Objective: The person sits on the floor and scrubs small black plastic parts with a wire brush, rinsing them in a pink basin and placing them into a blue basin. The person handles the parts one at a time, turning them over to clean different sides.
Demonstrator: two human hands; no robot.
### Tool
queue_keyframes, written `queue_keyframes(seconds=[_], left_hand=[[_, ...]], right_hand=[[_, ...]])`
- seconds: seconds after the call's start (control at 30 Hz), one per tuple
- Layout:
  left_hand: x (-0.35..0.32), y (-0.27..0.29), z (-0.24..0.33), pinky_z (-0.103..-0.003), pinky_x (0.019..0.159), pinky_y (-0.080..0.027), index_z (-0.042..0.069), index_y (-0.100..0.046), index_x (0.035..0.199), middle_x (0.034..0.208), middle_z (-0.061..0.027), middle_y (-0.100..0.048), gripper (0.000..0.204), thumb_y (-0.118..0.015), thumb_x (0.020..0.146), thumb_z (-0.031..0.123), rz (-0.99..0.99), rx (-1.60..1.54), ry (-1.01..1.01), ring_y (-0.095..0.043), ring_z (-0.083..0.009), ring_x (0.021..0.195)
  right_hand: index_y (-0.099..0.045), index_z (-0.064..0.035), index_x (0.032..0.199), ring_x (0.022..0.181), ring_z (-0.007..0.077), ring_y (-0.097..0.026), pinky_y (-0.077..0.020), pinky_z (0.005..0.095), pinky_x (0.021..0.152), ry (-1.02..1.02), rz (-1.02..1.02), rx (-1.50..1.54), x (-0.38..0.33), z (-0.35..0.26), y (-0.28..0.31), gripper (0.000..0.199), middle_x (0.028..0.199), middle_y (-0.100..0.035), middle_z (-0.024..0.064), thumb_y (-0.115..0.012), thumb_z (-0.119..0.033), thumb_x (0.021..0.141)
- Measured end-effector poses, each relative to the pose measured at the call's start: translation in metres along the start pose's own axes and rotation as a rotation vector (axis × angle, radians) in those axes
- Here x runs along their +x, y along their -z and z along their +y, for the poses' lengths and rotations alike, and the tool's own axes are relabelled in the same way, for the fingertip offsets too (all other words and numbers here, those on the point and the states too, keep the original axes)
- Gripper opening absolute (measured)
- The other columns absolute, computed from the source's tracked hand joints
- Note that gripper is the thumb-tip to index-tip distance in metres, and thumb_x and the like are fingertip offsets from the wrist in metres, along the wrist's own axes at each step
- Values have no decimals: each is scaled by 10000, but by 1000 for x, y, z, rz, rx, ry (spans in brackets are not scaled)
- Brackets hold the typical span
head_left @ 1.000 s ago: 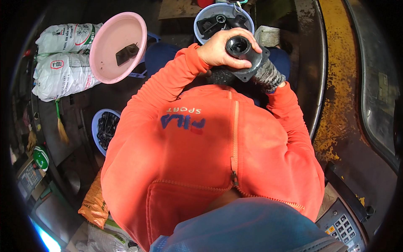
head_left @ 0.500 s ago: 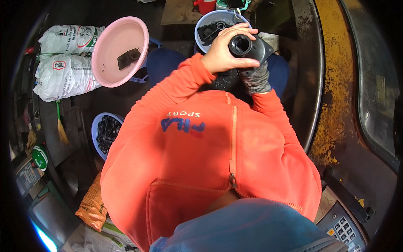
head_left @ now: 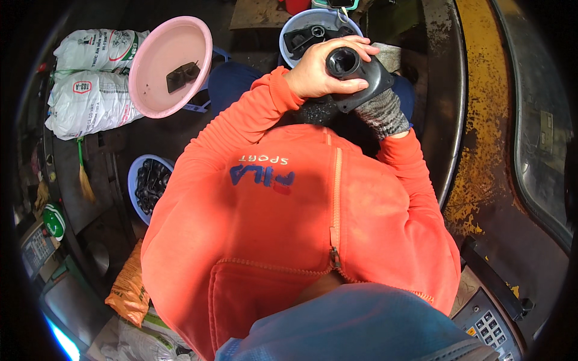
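Head view: black plastic flanged housing (head_left: 372, 77) up in front of the chest, round open neck facing the camera. Left grip (head_left: 314, 73), bare, clasped around the neck: thumb along the near side, fingers over the far side, palm at the left. Flange plate sits right of the left grip, slightly tilted. Right grip (head_left: 380, 115), in a gray knit glove, under the plate's lower-right edge; its fingers are hidden behind the housing, so cannot tell how far they close. Beyond the hands, blue basin (head_left: 310, 19) of black parts. Left, well apart: pink basin (head_left: 153, 66) with one dark piece (head_left: 182, 77) inside.
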State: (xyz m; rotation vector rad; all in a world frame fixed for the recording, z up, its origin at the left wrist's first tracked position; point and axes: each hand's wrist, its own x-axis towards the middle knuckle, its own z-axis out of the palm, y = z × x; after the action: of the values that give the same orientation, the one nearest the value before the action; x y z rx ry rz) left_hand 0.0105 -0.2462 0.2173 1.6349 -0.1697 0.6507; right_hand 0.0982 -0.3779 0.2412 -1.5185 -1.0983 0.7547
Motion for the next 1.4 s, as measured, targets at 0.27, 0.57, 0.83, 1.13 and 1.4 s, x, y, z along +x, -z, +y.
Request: queue_keyframes(seconds=[0.27,0.57,0.83,1.13,1.4], left_hand=[[3,13,-2,-452,1076,-314,43,-620,1022,1202,-139,-621,363,-760,690,84,-319,-141,23,-444,-291,1274],[18,32,-15,-479,1120,-210,57,-597,1157,1363,-129,-504,523,-776,682,181,-667,-190,39,-282,-320,1381],[0,-8,7,-458,1108,-199,90,-611,1099,1297,-75,-567,552,-852,621,226,36,317,-29,-407,-267,1321],[3,-4,12,-416,1057,-358,52,-636,1023,1207,-118,-619,421,-813,646,110,60,165,-80,-469,-296,1261],[7,10,10,-407,1023,-405,39,-650,1000,1179,-137,-633,378,-801,663,114,-164,15,-106,-509,-301,1225]], right_hand=[[-523,-53,1181,1182,203,-503,-439,330,944,15,-283,68,2,38,9,485,1154,-593,104,-707,-192,754],[-481,-58,1263,1148,205,-535,-463,339,919,35,-135,107,-6,49,1,593,1205,-559,89,-735,-226,753],[-533,-50,1191,1044,251,-590,-485,351,832,420,224,-352,7,31,-13,413,1134,-583,106,-634,-217,828],[-406,-61,1322,1184,206,-505,-424,337,969,279,-52,-483,4,19,-2,511,1267,-506,90,-594,-136,853],[-471,-74,1255,1167,222,-503,-398,360,978,250,-290,-403,10,32,15,557,1211,-534,80,-693,-198,759]])
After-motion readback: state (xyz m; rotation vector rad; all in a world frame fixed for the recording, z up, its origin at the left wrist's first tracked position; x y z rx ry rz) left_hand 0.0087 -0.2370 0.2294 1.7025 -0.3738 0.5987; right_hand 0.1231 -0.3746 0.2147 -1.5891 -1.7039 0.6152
